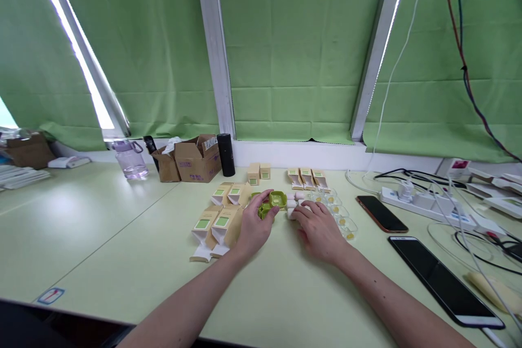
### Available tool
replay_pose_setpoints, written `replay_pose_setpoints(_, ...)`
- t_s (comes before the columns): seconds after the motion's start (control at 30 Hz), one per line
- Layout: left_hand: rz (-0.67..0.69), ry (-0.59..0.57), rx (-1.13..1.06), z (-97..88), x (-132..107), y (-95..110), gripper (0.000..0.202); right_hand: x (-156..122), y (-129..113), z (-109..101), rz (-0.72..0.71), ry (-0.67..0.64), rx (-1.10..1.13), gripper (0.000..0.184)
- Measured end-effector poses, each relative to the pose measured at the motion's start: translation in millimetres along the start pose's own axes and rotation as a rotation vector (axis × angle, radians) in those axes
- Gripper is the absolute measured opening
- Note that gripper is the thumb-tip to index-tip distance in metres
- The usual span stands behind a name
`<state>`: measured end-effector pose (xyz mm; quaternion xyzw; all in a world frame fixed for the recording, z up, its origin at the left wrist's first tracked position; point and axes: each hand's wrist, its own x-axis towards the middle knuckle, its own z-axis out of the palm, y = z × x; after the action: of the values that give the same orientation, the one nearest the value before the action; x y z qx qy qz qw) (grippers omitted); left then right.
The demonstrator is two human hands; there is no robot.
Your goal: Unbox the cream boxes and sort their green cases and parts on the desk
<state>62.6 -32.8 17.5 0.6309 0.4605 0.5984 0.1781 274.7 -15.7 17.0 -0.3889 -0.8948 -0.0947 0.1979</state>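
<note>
My left hand point(256, 225) is closed around a small green square plastic cup point(278, 199), gripped between thumb and fingers. More green pieces show beneath those fingers, partly hidden. My right hand point(320, 231) lies over a cluster of small white and pale pink cylinders point(291, 204); its fingertips touch them, and whether they grip one I cannot tell. Just beyond that hand are several clear plastic cups point(341, 221) with yellow centres. Left of my left hand lie several open kraft-paper boxes point(204, 224) with green squares, their white flaps folded out toward me.
Three more open boxes point(306, 178) and two upright boxes point(253, 174) stand farther back. A cardboard carton point(198, 159), a black cylinder point(225, 155) and a clear purple bottle point(129, 160) line the back left. Two phones point(444, 280), a power strip point(428, 206) and cables occupy the right.
</note>
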Motion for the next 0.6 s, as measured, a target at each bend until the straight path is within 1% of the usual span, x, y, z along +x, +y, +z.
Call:
replay_pose_setpoints(0.4, 0.000, 0.001, -0.023, 0.7, 0.2, 0.9, 0.044, 0.2, 0.2, 3.5, 0.019, -0.001, -0.002, 0.038)
replay_pose_setpoints(0.6, -0.008, -0.002, -0.002, 0.4, 0.2, 2.9, 0.043, 0.2, -1.1, 1.6, 0.015, 0.008, 0.015, 0.040)
